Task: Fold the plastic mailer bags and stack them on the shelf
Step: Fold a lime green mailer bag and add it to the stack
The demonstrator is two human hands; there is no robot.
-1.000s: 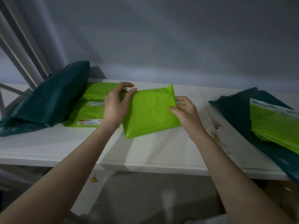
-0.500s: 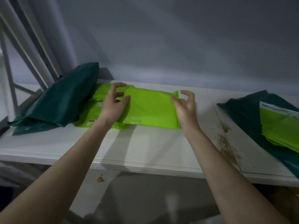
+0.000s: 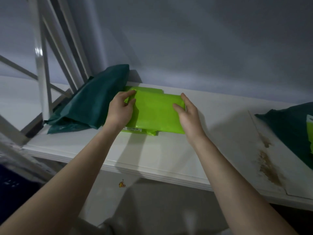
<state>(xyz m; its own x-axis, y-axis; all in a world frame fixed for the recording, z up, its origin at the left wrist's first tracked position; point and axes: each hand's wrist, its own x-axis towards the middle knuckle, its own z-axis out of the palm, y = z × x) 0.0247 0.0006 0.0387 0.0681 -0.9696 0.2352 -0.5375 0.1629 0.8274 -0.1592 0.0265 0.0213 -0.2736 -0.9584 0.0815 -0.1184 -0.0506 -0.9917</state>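
Since half a second ago, the folded lime-green mailer has settled flat on top of the green stack on the white shelf, squarer to it than before. At its left edge the left hand pinches the plastic with curled fingers and thumb. Against the right edge the right hand lies with fingers straight, not grasping. Dark green bags lean just left of the stack; another dark green bag lies well apart at right, past a brown stain.
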